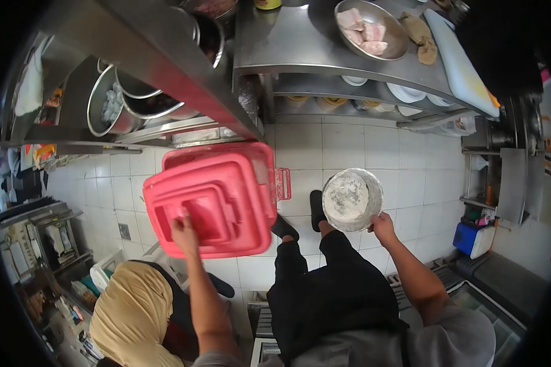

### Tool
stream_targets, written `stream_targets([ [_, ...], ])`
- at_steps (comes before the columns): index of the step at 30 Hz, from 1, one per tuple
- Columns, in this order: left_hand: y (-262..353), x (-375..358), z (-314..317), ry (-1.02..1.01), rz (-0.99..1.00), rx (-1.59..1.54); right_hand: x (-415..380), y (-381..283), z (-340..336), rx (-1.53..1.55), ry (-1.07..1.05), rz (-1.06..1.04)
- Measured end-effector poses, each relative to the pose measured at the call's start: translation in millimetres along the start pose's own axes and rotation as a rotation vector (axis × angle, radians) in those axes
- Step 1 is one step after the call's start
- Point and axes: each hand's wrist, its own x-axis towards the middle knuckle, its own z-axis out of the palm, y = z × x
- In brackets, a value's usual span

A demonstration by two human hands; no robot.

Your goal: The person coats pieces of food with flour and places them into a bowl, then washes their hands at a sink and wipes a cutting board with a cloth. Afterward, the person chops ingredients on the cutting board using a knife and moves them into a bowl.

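My left hand [184, 234] is closed on the recessed handle of a pink plastic lid [242, 199]. Beneath that lid stands a pink bin [263, 160], whose rim shows behind and to the right, so the two do not line up. Its inside is mostly hidden. Off to the right, my right hand [382, 227] grips the near edge of a round metal bowl [378, 189]. White powder that looks like flour [347, 197] fills much of the bowl, which hangs above the tiled floor.
A steel counter [288, 46] ahead bears a bowl of pale raw meat [366, 33] and a white cutting board [456, 61]. Metal pots [107, 101] sit on the left shelf. Another person with a tan head covering [131, 306] is close on my left. A blue box [471, 238] stands right.
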Motion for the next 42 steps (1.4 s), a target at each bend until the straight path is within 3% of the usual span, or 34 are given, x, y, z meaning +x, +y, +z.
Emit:
stream_targets([
  [5,61,-69,73,-0.034,0.027,0.016,-7,19,-28,0.062,0.134,0.005],
  [9,103,-119,120,-0.056,-0.089,0.018,-36,34,-71,0.050,0.238,0.033],
  [14,106,-157,154,-0.102,-0.240,-0.194,-50,43,-71,0.152,0.309,0.071],
  [17,79,-159,188,-0.055,-0.378,-0.227,-54,24,-52,0.165,0.314,0.051],
  [23,41,-160,209,-0.155,-0.444,-0.383,-57,-45,18,0.112,0.106,-0.100],
  [26,49,-145,175,-0.199,-0.426,-0.462,-64,-98,75,0.090,0.016,-0.172],
  [29,28,-129,181,-0.164,-0.400,-0.716,-52,-121,129,-0.036,-0.115,-0.245],
  [32,22,-115,173,-0.373,-0.545,-0.829,-45,-124,178,-0.123,-0.095,-0.237],
  [34,13,-110,167,-0.436,-0.617,-0.897,-34,-108,198,-0.348,0.058,-0.333],
  [35,-1,-110,167,-0.497,-0.562,-0.798,-31,-100,203,-0.460,0.138,-0.384],
  [37,13,-87,104,-0.609,-0.441,-0.600,-41,-109,217,-0.518,0.222,-0.446],
  [38,25,-64,62,-0.569,-0.471,-0.490,-44,-109,221,-0.509,0.232,-0.430],
  [40,-9,-15,45,-0.196,-0.237,-0.242,-44,-104,227,-0.486,0.235,-0.413],
  [42,-41,51,46,-0.080,-0.096,-0.080,-38,-96,225,-0.463,0.221,-0.416],
])
